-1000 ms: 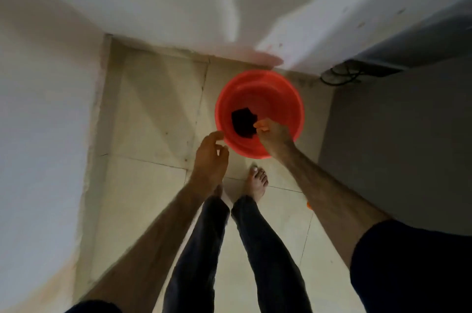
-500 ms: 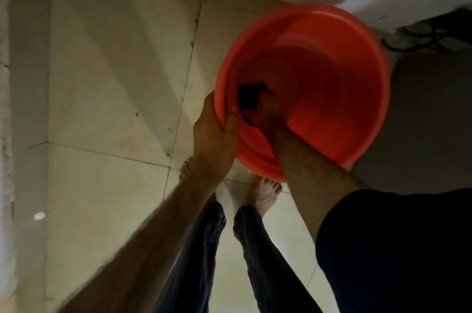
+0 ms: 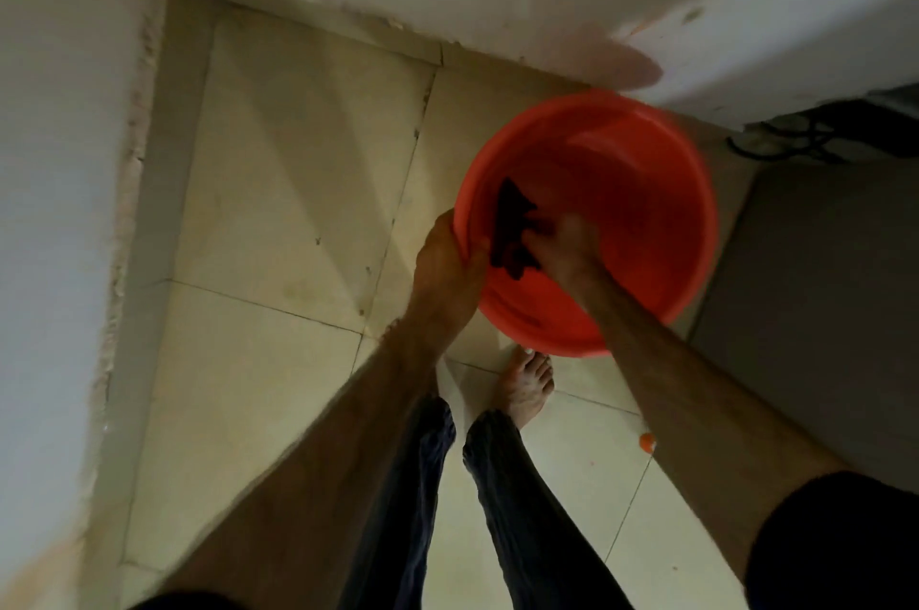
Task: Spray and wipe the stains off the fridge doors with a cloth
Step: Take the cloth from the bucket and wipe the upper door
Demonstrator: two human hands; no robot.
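A round red plastic basin (image 3: 661, 191) is held up over the tiled floor in a dim corner. My left hand (image 3: 442, 261) grips the basin's near-left rim, thumb inside the wall. My right hand (image 3: 567, 246) is inside the basin and holds a dark cloth (image 3: 512, 231) that hangs from its fingers against the inner wall. The right hand is blurred. A grey fridge side (image 3: 820, 291) rises at the right.
White walls (image 3: 59, 161) close the corner on the left and at the back. Black cables (image 3: 795, 137) lie behind the fridge at the upper right. My bare feet (image 3: 527, 385) stand on beige floor tiles (image 3: 298, 171). A small orange object (image 3: 646, 443) lies by my right arm.
My left hand took hold of the basin's rim and my right hand went in and gripped the cloth. The cloth now hangs longer from the fingers. The view has pulled back from the basin.
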